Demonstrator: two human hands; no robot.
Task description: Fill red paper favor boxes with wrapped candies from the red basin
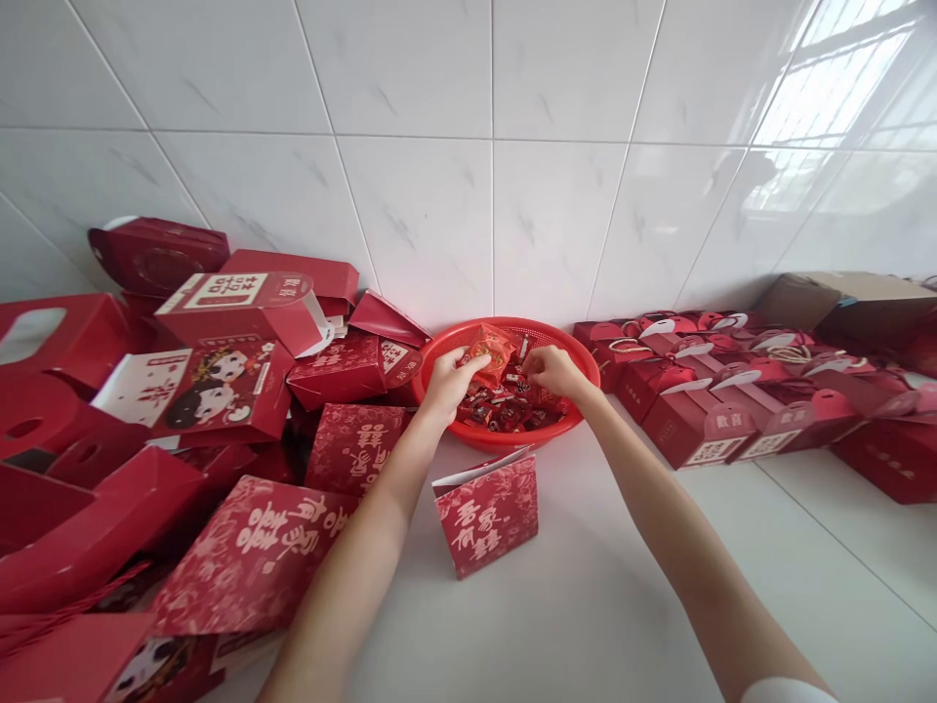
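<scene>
A red plastic basket (505, 439) against the tiled wall holds many small wrapped candies (505, 405). Over its left side, my left hand (448, 383) is closed on an orange-red candy packet (492, 351) with gold print. My right hand (552, 371) is inside the basket's right part, its fingers pinched together among the candies; what they hold, if anything, is hidden. In front of the basket, between my forearms, a red patterned gift box (489, 516) with pale lettering stands with its top open.
Red boxes (249, 547) lie in a loose heap on the left, some unfolded or open. Rows of closed red gift boxes (695, 425) with cord handles stand to the right, beside a brown carton (841, 293). The tiled wall (421, 225) rises behind.
</scene>
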